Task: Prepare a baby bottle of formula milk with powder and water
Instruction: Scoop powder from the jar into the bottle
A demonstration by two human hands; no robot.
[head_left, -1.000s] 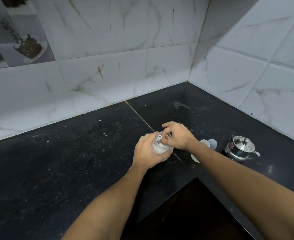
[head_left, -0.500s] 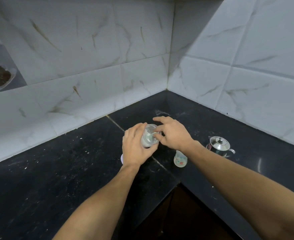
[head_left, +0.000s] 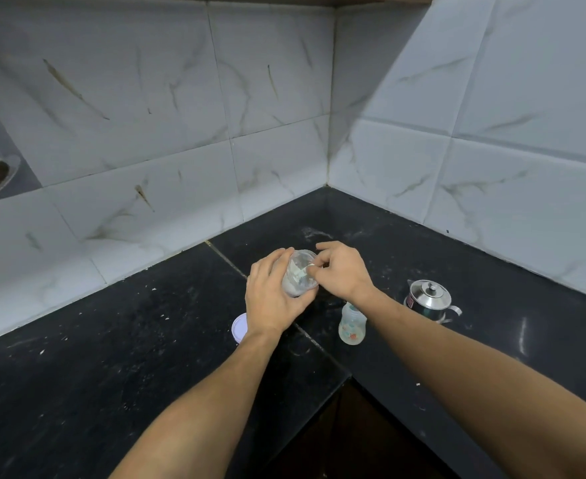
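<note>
The left hand [head_left: 270,302] is gripping a small clear plastic jar [head_left: 300,276] with white powder in its bottom, fingers and thumb curling round its wall and holding it above the black speckled stone worktop [head_left: 112,357], tilted so that its open mouth is facing the right hand [head_left: 345,271]. The right hand is pinching a small pale scoop [head_left: 307,268] between thumb and forefinger at the jar's mouth, while its other fingers are spreading loosely above; the scoop's bowl is too blurred to make out. A clear plastic baby bottle [head_left: 352,324] with coloured prints is standing upright and uncapped on the worktop, just below the right wrist and apart from the jar. A round white lid [head_left: 239,328] is lying flat on the worktop, partly hidden by the left wrist. A shiny steel kettle with a knobbed lid [head_left: 429,299] is sitting further right, near the white marbled wall tiles [head_left: 491,188].
</note>
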